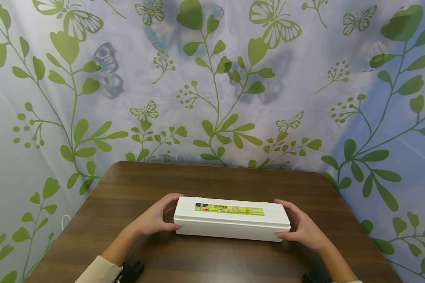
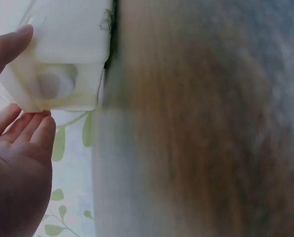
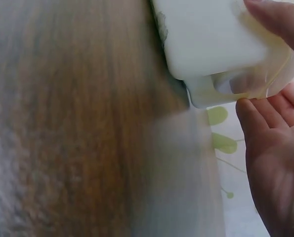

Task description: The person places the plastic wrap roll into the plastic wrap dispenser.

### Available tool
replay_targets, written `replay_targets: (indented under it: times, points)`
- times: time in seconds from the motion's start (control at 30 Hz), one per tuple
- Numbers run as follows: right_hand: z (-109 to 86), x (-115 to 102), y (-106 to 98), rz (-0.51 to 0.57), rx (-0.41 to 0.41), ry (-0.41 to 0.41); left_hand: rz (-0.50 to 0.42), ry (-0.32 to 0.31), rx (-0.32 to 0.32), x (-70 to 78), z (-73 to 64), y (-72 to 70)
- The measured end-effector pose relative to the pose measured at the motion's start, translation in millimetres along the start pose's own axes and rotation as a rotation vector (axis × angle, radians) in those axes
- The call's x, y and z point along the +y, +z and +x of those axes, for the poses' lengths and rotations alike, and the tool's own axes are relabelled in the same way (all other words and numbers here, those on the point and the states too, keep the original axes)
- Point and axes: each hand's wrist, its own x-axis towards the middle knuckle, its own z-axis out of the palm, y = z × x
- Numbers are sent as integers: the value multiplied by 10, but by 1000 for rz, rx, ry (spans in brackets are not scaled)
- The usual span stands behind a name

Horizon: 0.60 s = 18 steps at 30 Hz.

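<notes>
A long white cling film box (image 1: 230, 234) with a green and yellow label (image 1: 229, 209) on its lid lies across the brown table. My left hand (image 1: 160, 215) holds its left end, thumb on the front face and fingers toward the back edge. At the opposite end my right hand (image 1: 301, 225) grips in the same way. In the left wrist view, a pale roll end (image 2: 55, 83) shows through an opening in the box's side. A similar roll end (image 3: 234, 83) appears in the right wrist view.
The box rests on a brown wood-grain table (image 1: 212, 179) with rounded far corners. Behind it hangs a white curtain (image 1: 127, 78) printed with green leaves and butterflies. Dark wrist straps (image 1: 129, 272) sit below the hands.
</notes>
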Motion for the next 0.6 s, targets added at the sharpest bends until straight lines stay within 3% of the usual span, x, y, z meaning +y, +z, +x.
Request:
replay_targets:
  times: [0.13, 0.6]
  points:
    - [1, 13, -4, -24, -12, -25, -2, 9, 8, -9, 13, 13]
    - [8, -11, 28, -49, 2, 14, 47, 41, 24, -13, 21, 24]
